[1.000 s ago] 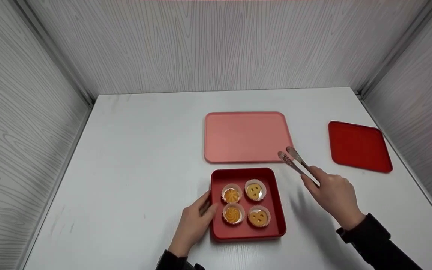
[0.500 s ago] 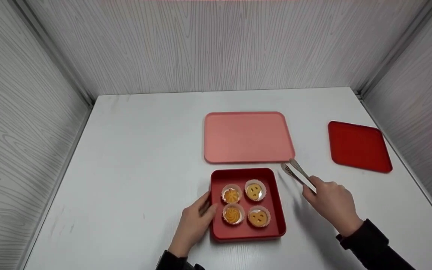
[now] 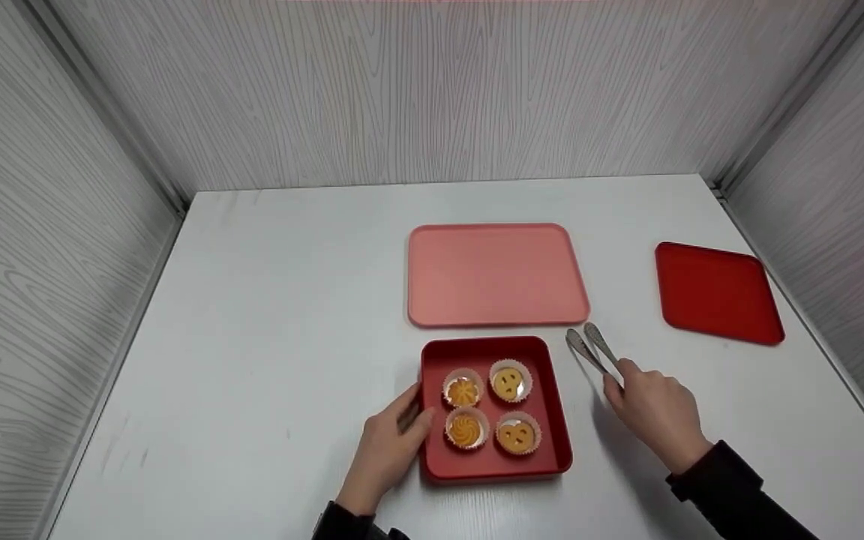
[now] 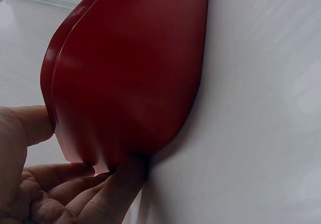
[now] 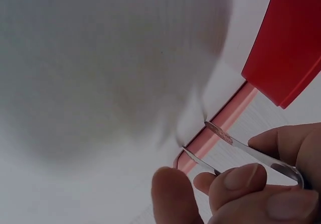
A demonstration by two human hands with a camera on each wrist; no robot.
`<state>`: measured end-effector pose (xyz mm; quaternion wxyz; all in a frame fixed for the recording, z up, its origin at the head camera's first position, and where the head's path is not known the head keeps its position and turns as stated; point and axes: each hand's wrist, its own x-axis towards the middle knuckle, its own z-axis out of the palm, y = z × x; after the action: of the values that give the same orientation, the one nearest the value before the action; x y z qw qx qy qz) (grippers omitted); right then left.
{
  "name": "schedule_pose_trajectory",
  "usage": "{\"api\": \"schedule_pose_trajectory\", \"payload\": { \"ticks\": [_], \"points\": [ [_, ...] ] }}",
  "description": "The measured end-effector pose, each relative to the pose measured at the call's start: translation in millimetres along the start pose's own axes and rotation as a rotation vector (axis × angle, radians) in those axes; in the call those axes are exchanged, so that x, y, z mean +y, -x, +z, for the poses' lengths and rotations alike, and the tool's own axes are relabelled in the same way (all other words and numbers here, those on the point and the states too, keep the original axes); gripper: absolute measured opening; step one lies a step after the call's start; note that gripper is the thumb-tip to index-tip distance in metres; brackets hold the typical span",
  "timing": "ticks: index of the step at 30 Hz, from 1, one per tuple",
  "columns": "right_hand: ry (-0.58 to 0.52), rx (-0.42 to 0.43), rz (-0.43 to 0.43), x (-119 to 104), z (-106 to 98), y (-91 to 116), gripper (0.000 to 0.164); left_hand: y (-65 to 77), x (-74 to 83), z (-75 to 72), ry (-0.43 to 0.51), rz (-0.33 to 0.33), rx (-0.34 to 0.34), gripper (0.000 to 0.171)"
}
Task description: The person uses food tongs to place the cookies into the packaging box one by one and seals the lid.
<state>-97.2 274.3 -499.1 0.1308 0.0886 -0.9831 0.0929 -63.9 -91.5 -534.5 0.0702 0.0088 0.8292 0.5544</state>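
Note:
My left hand point(image 3: 385, 444) pinches the left wall of a square red box point(image 3: 492, 466). The left wrist view has the thumb point(image 4: 37, 126) at the box's rim and the other fingers against its outer wall. Inside sit two piped, swirled cookies point(image 3: 465, 429) on the left and two flat cookies with three holes point(image 3: 516, 436) on the right, each in a paper cup. To the box's right, my right hand point(image 3: 657, 409) holds metal tongs point(image 3: 574, 340). Their tips are apart with nothing between them, low over the table by the box's far right corner; contact with the table is unclear.
A pink tray point(image 3: 496, 274) lies just beyond the box. Farther right, near the side wall point(image 3: 822, 187), lies a smaller red tray point(image 3: 718, 292). The white table point(image 3: 252, 337) is enclosed by wood-grain panels point(image 3: 439, 97) at the back and sides.
My right hand has brought the tongs down and toward me, from over the pink tray's near right corner to the space beside the box. The left hand and the box stay in place.

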Motion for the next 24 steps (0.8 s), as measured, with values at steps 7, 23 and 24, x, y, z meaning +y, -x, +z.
{"api": "schedule_pose_trajectory", "payload": {
  "ticks": [7,23,24],
  "points": [
    [0.023,-0.008,-0.005,-3.5,3.8,3.6,0.025,-0.4,-0.5,0.0,-0.007,0.000,0.003,0.061],
    [-0.023,-0.306,0.103,-5.8,5.4,4.7,0.031,0.3,1.2,0.6,-0.001,-0.016,0.002,0.061],
    [-0.025,-0.326,0.111,-5.8,5.7,4.4,0.032,0.3,1.3,0.6,0.001,-0.018,0.002,0.060]
  ]
}}
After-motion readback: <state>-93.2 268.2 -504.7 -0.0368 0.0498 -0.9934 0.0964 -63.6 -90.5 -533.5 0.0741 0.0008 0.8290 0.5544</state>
